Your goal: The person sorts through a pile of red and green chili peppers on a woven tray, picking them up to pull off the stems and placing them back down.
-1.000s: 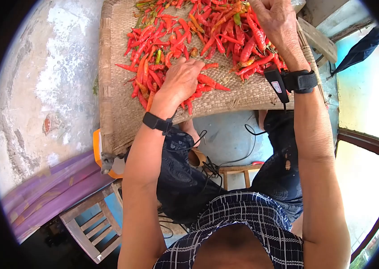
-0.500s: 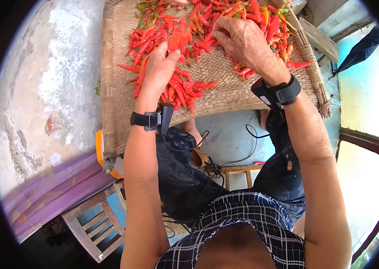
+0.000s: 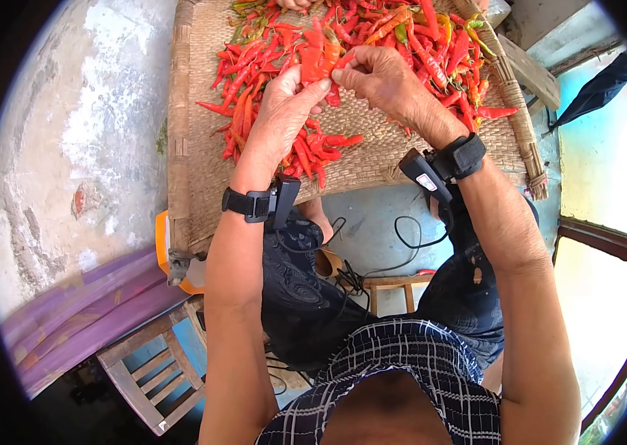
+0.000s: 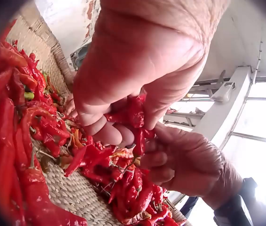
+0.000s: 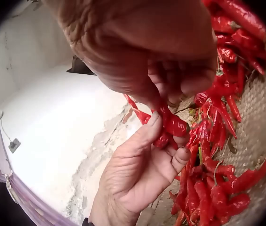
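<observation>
Two hands (image 3: 281, 107) (image 3: 386, 80), red peppers (image 3: 315, 61) (pinched)

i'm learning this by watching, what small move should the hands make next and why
Probably a gentle pull by the right hand: it pinches at the red chili peppers, while the left hand grips that bunch and could steady it. More chili peppers lie on the woven mat nearby.

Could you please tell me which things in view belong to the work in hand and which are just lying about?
In use:
held red peppers
left hand
right hand
loose peppers
woven mat

Seemingly just around:
purple cloth
slatted wooden seat
dark hanging item
</observation>
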`<move>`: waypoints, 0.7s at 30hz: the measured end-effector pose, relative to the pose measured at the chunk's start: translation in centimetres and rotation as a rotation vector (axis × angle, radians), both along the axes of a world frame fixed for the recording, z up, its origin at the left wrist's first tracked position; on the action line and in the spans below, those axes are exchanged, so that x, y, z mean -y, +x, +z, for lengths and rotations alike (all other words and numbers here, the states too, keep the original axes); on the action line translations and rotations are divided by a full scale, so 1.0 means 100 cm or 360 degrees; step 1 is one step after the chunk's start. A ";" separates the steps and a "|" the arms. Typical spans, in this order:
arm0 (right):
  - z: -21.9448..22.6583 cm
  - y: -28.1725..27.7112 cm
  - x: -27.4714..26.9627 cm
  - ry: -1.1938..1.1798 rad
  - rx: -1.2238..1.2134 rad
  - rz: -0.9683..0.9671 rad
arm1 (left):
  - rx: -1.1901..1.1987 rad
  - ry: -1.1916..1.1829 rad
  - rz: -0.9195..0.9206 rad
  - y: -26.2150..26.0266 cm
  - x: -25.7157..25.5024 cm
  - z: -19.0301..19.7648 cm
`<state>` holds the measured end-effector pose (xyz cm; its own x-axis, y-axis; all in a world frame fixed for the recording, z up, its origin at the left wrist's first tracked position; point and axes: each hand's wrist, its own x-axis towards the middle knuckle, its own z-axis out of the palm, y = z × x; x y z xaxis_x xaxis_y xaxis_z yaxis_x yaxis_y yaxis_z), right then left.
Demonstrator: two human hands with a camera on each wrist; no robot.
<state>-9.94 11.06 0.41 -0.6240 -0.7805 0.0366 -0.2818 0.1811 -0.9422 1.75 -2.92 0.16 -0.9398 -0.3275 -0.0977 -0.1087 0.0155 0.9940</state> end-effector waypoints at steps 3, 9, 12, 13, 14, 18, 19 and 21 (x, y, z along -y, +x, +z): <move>0.003 -0.014 -0.001 -0.0085 -0.0148 -0.0143 | -0.0086 0.0107 0.0144 0.000 0.006 -0.002; 0.014 -0.041 -0.019 -0.0417 -0.1179 -0.0664 | -0.0015 0.0174 0.0255 0.001 0.012 0.000; 0.020 -0.034 -0.021 -0.0114 -0.0991 -0.0632 | -0.0076 0.0230 0.0103 -0.002 0.005 0.004; 0.020 -0.031 -0.018 0.0023 -0.0935 -0.0477 | -0.0074 0.0229 0.0101 -0.003 0.003 0.005; 0.012 -0.025 -0.014 -0.0112 -0.0881 -0.0254 | -0.0137 0.0308 0.0054 -0.004 0.000 0.005; -0.006 -0.004 -0.005 -0.0041 -0.0689 0.0156 | -0.0237 0.0409 -0.0028 -0.008 -0.002 0.005; -0.007 -0.006 -0.005 -0.0042 -0.0689 0.0156 | -0.0237 0.0409 -0.0027 -0.007 -0.002 0.006; -0.002 -0.011 -0.005 0.0033 -0.0780 0.0064 | -0.0237 0.0366 0.0059 -0.005 0.000 0.010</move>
<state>-11.02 11.61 0.17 -0.5068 -0.8071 0.3028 -0.6981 0.1783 -0.6934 1.21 -2.89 1.17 -0.9372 -0.3469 -0.0350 0.0427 -0.2136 0.9760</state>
